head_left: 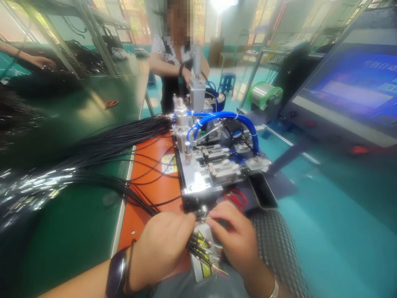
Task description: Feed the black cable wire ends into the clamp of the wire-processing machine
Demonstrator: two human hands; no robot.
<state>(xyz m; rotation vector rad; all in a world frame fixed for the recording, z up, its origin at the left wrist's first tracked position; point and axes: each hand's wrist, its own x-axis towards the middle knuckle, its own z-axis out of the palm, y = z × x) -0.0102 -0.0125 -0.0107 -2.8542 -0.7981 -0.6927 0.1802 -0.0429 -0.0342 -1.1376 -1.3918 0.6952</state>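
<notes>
Bright daylight floods in through windows (pixel 136 20) beyond the machine (pixel 211 165); glare streaks the wires (pixel 37 186) left of it (the frame's edges bend and blur), and the screen (pixel 350 91) right of it smears out of focus.

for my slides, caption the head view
Left hand and right hand handle thin black wire ends before a metal fixture with blue hoses

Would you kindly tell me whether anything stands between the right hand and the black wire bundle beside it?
Nothing visible does: the right hand sits directly over the black wire bundle, which runs under the left hand.
</notes>
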